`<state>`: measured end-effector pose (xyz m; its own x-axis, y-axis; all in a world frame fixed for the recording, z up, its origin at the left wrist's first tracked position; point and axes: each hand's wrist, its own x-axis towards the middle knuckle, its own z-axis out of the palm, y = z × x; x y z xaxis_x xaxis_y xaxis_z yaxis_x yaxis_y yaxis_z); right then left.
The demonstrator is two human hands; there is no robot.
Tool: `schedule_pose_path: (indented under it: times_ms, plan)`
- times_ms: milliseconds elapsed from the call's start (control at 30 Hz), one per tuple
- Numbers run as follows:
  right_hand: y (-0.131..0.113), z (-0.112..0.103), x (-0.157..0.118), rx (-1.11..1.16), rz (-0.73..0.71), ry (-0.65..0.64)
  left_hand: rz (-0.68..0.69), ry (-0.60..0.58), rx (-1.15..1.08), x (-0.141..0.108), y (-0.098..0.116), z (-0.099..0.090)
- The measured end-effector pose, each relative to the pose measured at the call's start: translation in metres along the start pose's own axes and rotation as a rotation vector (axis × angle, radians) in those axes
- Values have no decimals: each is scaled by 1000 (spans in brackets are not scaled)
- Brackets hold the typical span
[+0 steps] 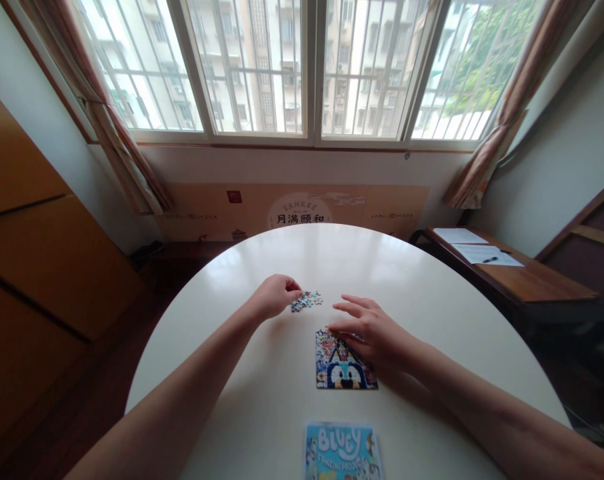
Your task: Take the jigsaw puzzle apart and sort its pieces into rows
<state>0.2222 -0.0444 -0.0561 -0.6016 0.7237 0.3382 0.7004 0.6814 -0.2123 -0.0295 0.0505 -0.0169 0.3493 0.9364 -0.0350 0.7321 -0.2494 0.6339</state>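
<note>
My left hand point(276, 295) is at the left edge of a small pile of loose jigsaw pieces point(309, 301), its fingers curled and pinched together. Whatever lies between those fingertips is too small to make out. Closer to me is a partly assembled jigsaw puzzle point(343, 373), with a blue cartoon dog's face at its near side and a colourful crowded pattern above. My right hand point(369, 330) rests over the puzzle's upper right part with fingers spread, hiding that corner. One of its fingertips is at the uneven far edge, where small pieces stick out.
A light-blue Bluey picture card or box point(342, 453) lies near me on the round white table point(232, 427). To the right stands a wooden desk point(547, 277) with papers point(487, 253) and a pen. Beyond the table are a printed cardboard panel point(207, 207) and barred windows.
</note>
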Motion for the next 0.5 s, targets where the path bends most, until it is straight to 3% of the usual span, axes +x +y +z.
schedule_pose_path:
  times_ms: [233,433,500]
  plan:
    - [-1,2,2,1,9,-9,29,7,142,-3,8,20]
    - [-1,4,2,16,7,-28,133,309,305,-9,11,22]
    - [-1,2,1,19,4,-44,167,335,324,-11,13,21]
